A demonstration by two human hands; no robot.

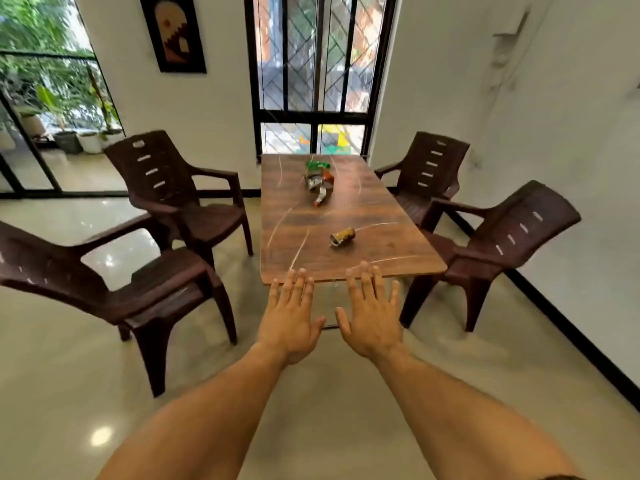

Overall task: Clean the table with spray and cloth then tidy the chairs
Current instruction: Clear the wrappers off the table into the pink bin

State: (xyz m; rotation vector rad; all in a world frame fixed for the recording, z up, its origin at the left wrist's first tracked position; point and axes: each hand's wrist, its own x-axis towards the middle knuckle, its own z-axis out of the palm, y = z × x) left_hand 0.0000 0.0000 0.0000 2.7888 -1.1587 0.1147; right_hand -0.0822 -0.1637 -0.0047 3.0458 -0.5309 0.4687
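Hovering empty, the left hand (291, 323) and right hand (372, 320) are spreading straight fingers (295, 287) at the near edge of the table (381, 209). Wiping now could be sweeping the can (343, 236) and wrappers (318, 183) beyond them floorward; no spray or cloth is showing.

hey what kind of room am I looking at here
Probably a home dining area: a wooden table with four plastic armchairs, e.g., around it, a barred window behind, and framed art on the wall.
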